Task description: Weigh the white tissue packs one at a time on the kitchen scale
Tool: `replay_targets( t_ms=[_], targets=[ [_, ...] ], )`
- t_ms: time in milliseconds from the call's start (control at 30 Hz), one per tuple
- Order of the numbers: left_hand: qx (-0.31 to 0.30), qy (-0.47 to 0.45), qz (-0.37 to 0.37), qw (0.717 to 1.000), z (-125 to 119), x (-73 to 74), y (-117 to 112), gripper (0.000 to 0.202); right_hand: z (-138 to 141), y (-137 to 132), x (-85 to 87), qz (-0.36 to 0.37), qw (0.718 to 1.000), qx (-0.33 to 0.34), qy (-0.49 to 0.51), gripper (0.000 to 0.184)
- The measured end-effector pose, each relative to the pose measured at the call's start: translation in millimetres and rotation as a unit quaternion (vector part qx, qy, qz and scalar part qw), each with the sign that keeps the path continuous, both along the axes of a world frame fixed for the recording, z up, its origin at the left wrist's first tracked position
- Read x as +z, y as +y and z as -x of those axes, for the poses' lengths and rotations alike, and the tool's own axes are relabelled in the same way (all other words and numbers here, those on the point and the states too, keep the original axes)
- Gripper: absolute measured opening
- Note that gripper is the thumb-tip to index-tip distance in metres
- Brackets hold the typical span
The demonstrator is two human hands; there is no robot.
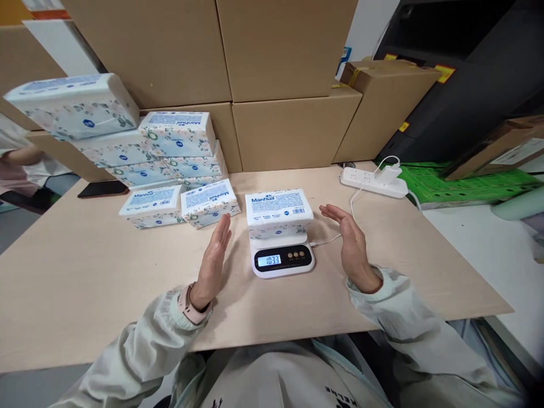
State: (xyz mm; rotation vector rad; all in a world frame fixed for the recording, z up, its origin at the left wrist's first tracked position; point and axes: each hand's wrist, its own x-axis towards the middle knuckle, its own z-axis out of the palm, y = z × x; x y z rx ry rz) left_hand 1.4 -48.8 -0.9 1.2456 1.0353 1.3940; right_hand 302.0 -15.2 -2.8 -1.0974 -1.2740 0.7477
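With my clock centred on the scale (283, 259), I find the stack of tissue packs (123, 154) at ten, piled in front of the cartons (293, 136), I'd guess to save room. Between nine and ten, a loose pack (153, 208) and a second loose pack (210, 203) lie side by side, probably for easy reach. At nine, the left hand (215, 262) stands edge-on, its grip flat, fully opened, with hold of nothing. The weighed pack (278, 212) rests on the scale, lettering upright to my camera; the display shows 1033, any decimal point too small to be sure of. At three, the right hand (351, 241) faces it, grip empty, fingers straight. I judge both keep clear so only the pack loads the scale. A white cable (329, 240) leaves the scale towards the power strip (374, 182) at two, presumably powering it.

The table (106, 289) is pale and wood-like. Beyond it I see part of another person (29, 164) past nine, cartons at twelve, and a green crate (467, 180) nearer three.
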Motion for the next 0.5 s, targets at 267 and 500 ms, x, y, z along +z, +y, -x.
replay_targets(
  t_ms=[267, 500],
  targets=[
    [-0.003, -0.003, -0.004, 1.000, -0.5, 1.9, -0.7, 0.063, -0.3, -0.6, -0.1, -0.001, 1.000, 0.004, -0.016, 0.048],
    [-0.007, -0.010, -0.004, 1.000, 0.7, 1.5, -0.4, 0.062, -0.1, -0.8, 0.6, -0.003, 1.000, 0.001, -0.013, 0.047]
  ],
)
